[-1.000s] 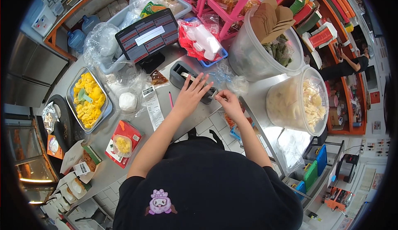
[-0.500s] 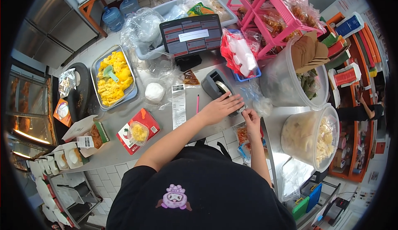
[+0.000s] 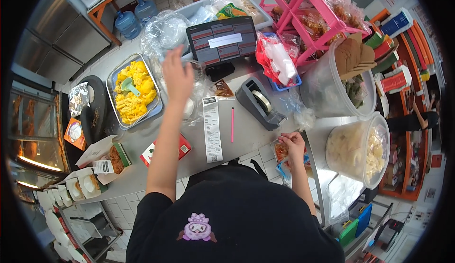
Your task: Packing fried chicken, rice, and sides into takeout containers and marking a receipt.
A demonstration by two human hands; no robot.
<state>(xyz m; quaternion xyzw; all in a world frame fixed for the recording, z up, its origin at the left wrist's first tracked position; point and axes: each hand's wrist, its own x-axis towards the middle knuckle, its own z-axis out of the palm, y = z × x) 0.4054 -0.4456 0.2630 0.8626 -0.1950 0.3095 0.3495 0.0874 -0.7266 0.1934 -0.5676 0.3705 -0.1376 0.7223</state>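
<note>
My left hand (image 3: 177, 75) is raised over the clear plastic bags and lids beside the screen, its fingers stretched out and holding nothing visible. Below it, my forearm crosses a red and white box (image 3: 181, 145) and hides the small cup that showed on it before. My right hand (image 3: 294, 147) is at the counter's front edge with thumb and fingers pinched together; whatever is between them is too small to make out. Just beyond it stands a grey tape dispenser (image 3: 256, 102). A long paper receipt (image 3: 212, 129) and a pink pen (image 3: 232, 124) lie between the hands.
A tray of yellow food (image 3: 144, 101) with a green scoop (image 3: 129, 86) sits at left. A screen (image 3: 222, 41) stands at the back. To the right are a pink rack (image 3: 310, 42), a tub with brown cardboard (image 3: 327, 80) and a tub of pale chips (image 3: 348, 144).
My left hand has left the tape dispenser and swung left and up to the plastic bags. The right hand has drawn slightly back from the dispenser, still pinched.
</note>
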